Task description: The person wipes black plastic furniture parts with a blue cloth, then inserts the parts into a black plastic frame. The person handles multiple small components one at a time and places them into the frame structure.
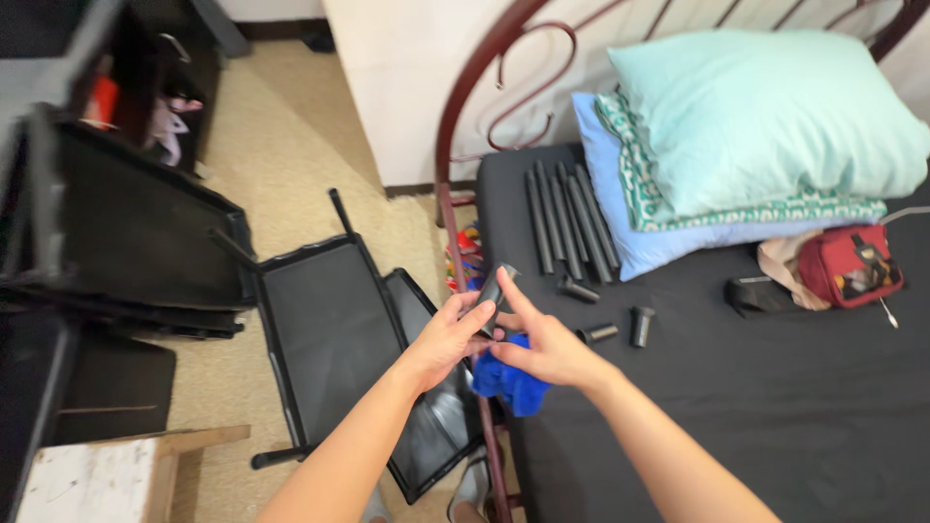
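**Short black tube held over the bed's edge**

A short black tube [492, 288] is gripped between both hands above the near edge of the bed [775, 416]. The left hand [448, 334] is closed around its lower part; the right hand [542, 344] is pinched on it with the forefinger laid along it, and a blue cloth [511, 384] is bunched under that palm.

The bed is covered with a dark sheet. On it, beyond the hands, a row of long black tubes [567, 223] is laid side by side against a stack of pillows [756, 136], and three short black connectors [610, 315] are scattered just in front of them. A red pouch [851, 263] is seen below the pillows. A curved maroon metal bed frame [475, 87] rises at the bed's end.

Beside the bed, on a beige floor [291, 126], black mesh shelf panels [329, 329] are laid flat. A white wall [407, 77] stands behind the frame.
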